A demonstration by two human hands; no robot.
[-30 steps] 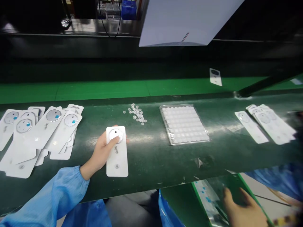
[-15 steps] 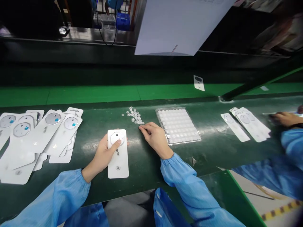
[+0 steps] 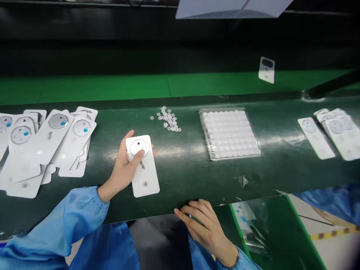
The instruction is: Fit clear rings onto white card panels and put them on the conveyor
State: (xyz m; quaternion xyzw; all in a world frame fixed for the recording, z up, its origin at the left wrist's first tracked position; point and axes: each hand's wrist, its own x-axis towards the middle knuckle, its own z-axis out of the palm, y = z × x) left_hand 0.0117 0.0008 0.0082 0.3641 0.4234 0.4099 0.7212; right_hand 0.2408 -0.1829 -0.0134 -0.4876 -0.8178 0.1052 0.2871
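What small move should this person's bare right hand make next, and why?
Probably reach up to the small translucent round pieces heaped on the dark green bench and take one: the right hand is empty at the bench edge, while the left hand holds the long white card.

A factory assembly line: green workbench, blue smock sleeves, laid-out white cards.

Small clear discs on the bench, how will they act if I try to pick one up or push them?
The small clear discs are probably very light and fiddly to pinch, as each is tiny beside the white card in the left hand. Being round and lying loose on the glossy green bench, they will likely slide or scatter when pushed.
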